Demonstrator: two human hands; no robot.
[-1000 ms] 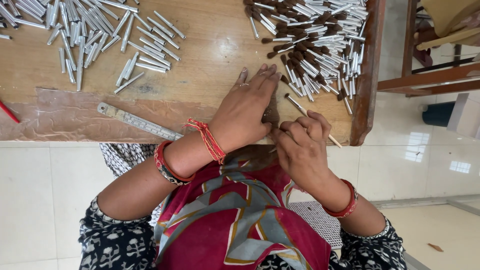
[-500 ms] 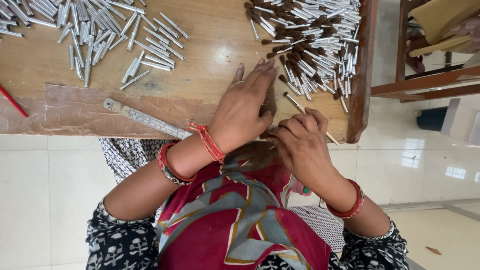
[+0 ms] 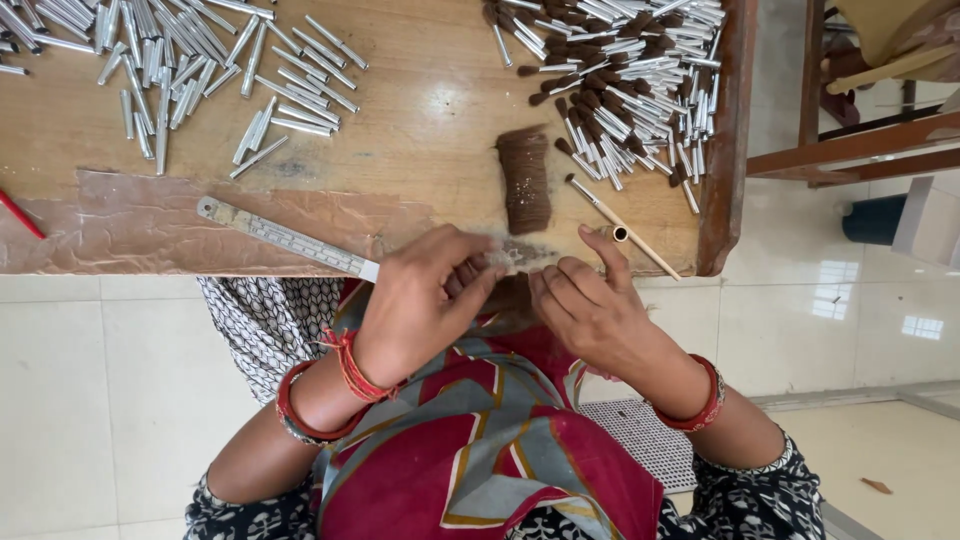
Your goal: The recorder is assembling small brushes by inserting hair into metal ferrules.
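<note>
Matt wooden table [image 3: 430, 110]; shiny metal tubes [image 3: 180, 50]; steel ruler [image 3: 285, 238]; fibrous brown hair bundle [image 3: 524, 180]; glossy floor tiles [image 3: 90, 400].

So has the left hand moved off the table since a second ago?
Yes. The left hand has drawn back toward the body, off the brown bristle bundle, now uncovered, to the table's near edge by the ruler.

Wooden table [image 3: 420, 100] over glossy pale tiled floor [image 3: 90, 400]; wooden furniture frame [image 3: 850, 150] right.
</note>
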